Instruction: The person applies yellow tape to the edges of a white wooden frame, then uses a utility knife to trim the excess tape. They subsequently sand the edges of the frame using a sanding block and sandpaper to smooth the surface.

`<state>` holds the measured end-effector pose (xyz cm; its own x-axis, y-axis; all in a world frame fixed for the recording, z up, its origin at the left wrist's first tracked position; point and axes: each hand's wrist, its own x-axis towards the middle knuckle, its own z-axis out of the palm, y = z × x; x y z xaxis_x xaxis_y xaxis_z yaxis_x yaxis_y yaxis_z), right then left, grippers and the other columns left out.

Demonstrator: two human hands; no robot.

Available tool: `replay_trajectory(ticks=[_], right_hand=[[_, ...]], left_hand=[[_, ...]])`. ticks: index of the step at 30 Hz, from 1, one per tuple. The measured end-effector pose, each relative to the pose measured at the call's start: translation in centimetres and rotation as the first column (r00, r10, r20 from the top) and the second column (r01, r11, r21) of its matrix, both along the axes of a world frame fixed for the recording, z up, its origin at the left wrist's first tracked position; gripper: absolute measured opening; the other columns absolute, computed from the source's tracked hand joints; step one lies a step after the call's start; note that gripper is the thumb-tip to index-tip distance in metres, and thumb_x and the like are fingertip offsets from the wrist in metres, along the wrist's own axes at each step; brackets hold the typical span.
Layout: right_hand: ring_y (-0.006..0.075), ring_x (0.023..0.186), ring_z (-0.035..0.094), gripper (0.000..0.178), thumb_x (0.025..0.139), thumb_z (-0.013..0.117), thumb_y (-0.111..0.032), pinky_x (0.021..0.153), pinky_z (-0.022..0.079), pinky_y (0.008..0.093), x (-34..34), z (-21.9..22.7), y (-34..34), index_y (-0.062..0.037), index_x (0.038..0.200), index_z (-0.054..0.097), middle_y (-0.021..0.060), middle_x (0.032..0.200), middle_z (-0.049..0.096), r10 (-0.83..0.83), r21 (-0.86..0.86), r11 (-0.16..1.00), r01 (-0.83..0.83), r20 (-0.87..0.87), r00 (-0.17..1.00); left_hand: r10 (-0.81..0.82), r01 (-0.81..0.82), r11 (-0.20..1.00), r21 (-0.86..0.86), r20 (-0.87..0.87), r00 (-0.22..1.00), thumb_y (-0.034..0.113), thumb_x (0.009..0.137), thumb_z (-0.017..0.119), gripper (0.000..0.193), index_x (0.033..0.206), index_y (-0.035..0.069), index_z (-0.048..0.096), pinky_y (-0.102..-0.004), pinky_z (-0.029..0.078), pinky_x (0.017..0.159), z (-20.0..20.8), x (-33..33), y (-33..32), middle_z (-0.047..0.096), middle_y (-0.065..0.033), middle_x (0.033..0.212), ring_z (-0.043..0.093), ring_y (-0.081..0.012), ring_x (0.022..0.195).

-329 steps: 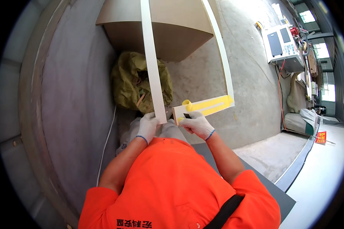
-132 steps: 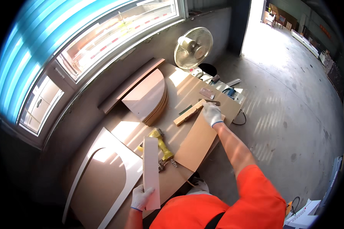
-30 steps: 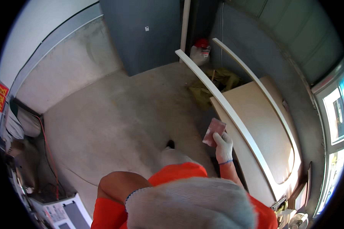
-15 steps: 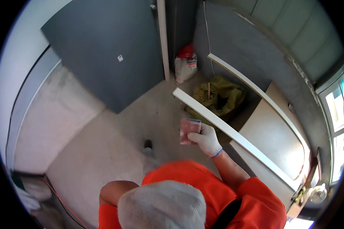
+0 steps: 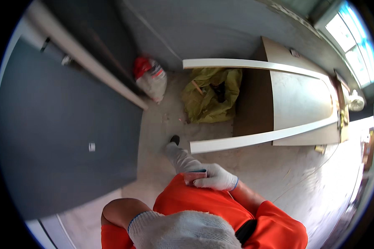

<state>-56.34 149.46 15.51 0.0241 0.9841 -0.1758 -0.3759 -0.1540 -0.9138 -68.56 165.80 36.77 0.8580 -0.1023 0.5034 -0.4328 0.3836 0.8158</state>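
My right hand (image 5: 218, 177), in a white knit glove with a blue cuff edge, is closed on a folded reddish sheet (image 5: 190, 177) with a blue-green edge. It is held close in front of my orange shirt. The gloved left hand (image 5: 183, 232) looms large at the lower edge, its ribbed cuff toward my left arm; its fingers do not show. Ahead and to the right, two long white strips (image 5: 245, 143) jut leftward past the end of a brown-sided box-like bench (image 5: 301, 97). The nearer strip's free end is just beyond my right hand, not touching it.
A large grey door panel (image 5: 66, 124) stands at the left. Near the far wall are a red-and-white bag (image 5: 153, 83) and a crumpled yellow-green sack (image 5: 214, 99) holding scraps. A small fan (image 5: 355, 101) stands at the bench's far right end, below a window (image 5: 349, 37).
My view has turned to the right, so the door, bags and strips shift leftward and tilt. My right hand has drawn the reddish sheet in toward my body.
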Motion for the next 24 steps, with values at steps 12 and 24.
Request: replay_trajectory(ticks=[12,24], right_hand=[[0.0214,0.098,0.072,0.021,0.096,0.058,0.003,0.091,0.057,0.0340,6.8,-1.5,15.3,0.0067,0.113,0.069,0.0120,0.103,0.073,-0.917,-0.272,0.378,0.885,0.025,0.399],[0.0090,0.051,0.051,0.030,0.102,0.062,-0.032,0.047,0.038,0.0262,8.4,-10.5,36.3,-0.0037,0.103,0.070,0.0001,0.071,0.062,-0.841,-0.667,-0.388,0.636,-0.026,-0.540]], left_hand=[[0.525,-0.070,0.696,0.714,-0.440,0.728,0.018,0.100,0.062,0.030,0.120,-0.004,0.069,-0.0325,0.055,0.089,-23.4,28.4,30.7,0.073,-0.0150,0.108,0.070,-0.0196,0.097],[0.024,0.786,0.376,0.491,-0.853,0.521,0.042,0.106,0.054,0.040,0.102,0.003,0.065,-0.0289,0.051,0.057,-34.3,44.5,33.7,0.067,-0.0069,0.085,0.063,-0.0133,0.064]])
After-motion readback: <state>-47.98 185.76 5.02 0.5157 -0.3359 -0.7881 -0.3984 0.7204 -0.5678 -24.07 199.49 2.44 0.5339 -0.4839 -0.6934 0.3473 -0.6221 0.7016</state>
